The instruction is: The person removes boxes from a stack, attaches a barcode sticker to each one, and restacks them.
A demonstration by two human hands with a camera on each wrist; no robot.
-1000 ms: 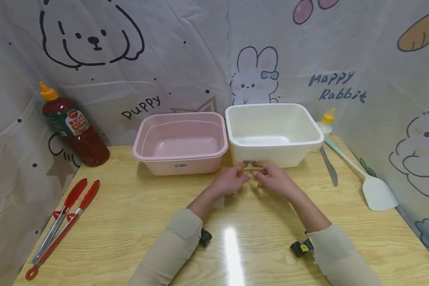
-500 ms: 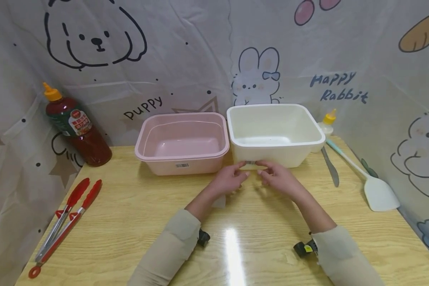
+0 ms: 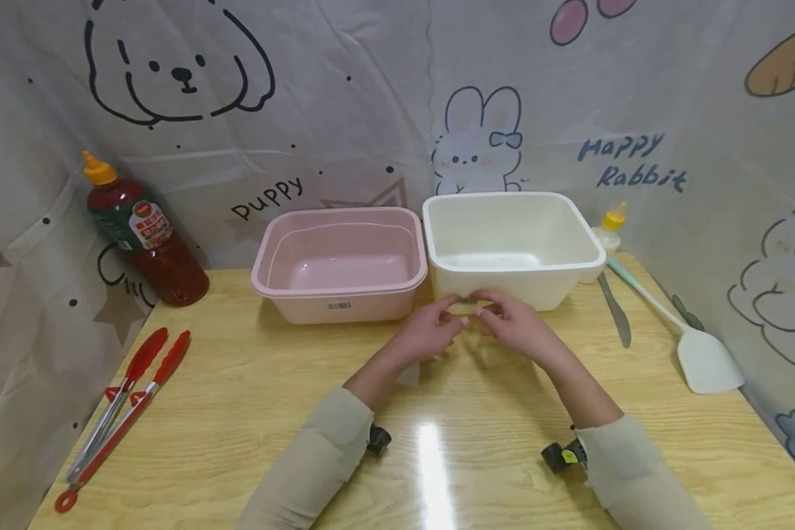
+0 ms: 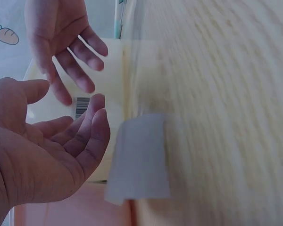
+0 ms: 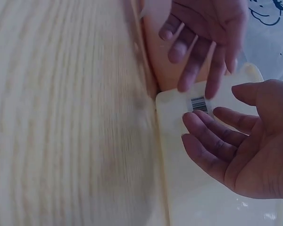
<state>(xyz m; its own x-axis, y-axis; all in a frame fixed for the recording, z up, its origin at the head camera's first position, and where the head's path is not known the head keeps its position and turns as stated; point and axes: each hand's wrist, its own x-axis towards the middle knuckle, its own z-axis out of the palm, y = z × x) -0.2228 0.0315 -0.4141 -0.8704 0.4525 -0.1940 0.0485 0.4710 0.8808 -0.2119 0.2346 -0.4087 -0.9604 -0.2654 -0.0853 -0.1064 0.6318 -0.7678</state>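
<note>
Both hands are being held loosely spread, left hand [image 3: 429,335] facing right hand [image 3: 511,326], fingertips near the barcode sticker [image 5: 198,104] on the white tub [image 3: 573,280] just beyond.

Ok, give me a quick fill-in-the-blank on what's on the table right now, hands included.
1. Both hands, the left hand and the right hand, are at the front wall of the ____ tub.
2. The sticker on that wall, between the fingertips, carries a ____.
3. The tub left of it is ____.
4. The red tongs lie near the table's ____ edge.

Missing words: white; barcode; pink; left
</note>
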